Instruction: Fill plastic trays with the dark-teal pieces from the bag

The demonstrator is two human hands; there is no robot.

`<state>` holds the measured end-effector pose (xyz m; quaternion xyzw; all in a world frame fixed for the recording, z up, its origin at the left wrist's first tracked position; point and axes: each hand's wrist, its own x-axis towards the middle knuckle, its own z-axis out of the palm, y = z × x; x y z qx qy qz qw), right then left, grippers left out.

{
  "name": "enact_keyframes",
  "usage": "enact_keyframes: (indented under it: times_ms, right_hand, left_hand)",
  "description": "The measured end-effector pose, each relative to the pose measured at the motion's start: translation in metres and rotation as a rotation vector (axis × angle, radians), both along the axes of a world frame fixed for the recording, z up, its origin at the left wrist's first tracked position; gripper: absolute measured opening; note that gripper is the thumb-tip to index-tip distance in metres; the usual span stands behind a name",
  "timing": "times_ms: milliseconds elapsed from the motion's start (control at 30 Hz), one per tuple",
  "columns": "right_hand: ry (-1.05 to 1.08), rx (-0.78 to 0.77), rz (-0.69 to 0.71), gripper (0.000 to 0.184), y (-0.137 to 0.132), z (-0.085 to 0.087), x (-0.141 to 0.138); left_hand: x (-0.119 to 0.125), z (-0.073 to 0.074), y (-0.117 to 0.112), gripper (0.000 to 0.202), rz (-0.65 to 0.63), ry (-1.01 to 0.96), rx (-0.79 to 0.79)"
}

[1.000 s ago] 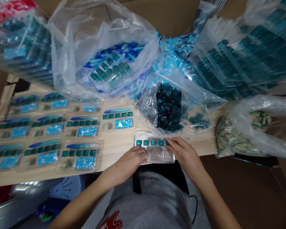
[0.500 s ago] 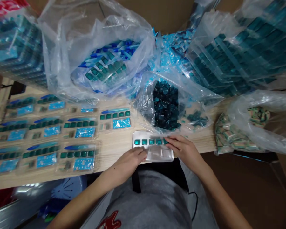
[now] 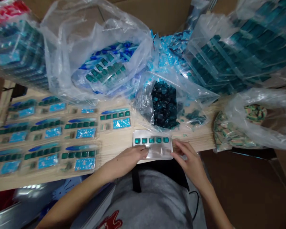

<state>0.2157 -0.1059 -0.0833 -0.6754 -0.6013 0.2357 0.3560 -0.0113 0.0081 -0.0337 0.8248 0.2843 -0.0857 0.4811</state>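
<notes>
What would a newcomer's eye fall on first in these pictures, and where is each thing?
The eye goes first to the big clear plastic bags of teal square pieces along the far side of the wooden table, with a bag of dark teal pieces in the middle. Rows of filled plastic trays then stand out on the left. At the front, the left hand and right hand are at a clear tray with five teal squares.

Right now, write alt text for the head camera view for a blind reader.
The left hand rests on a clear plastic tray holding five teal square pieces, the right hand at its edge. Filled trays lie to the left on the wooden table; plastic bags of teal pieces heap beyond.
</notes>
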Motion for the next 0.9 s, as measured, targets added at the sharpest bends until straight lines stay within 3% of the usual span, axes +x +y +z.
enact_keyframes:
  times_ms: [133,267,433,533,600,700,900]
  right_hand:
    - [-0.033,-0.037,0.043,0.051,-0.015,-0.003,-0.013]
    - [-0.056,-0.059,0.060,0.059,-0.016,-0.002,-0.015]
    - [-0.048,-0.077,0.121,0.062,-0.012,-0.002,-0.009]
    - [-0.039,-0.072,0.093,0.063,-0.012,-0.002,-0.011]
    - [-0.029,-0.070,0.033,0.067,-0.012,-0.001,-0.015]
    - [-0.012,-0.039,-0.044,0.070,-0.013,0.001,-0.023]
    - [-0.056,0.034,-0.025,0.065,-0.014,-0.002,-0.031]
  left_hand:
    - [0.004,-0.002,0.013,0.026,-0.089,-0.054,-0.061]
    - [0.005,-0.006,0.012,0.022,-0.134,0.047,0.030]
    - [0.016,-0.010,-0.016,0.025,-0.252,0.195,0.512]
    - [0.021,-0.014,-0.030,0.024,-0.336,0.124,0.736]
    - [0.019,-0.013,-0.033,0.019,-0.308,0.032,0.804]
    - [0.010,0.002,-0.028,0.019,-0.141,-0.106,0.794]
    - [0.000,0.039,-0.014,0.017,0.052,-0.170,0.445]
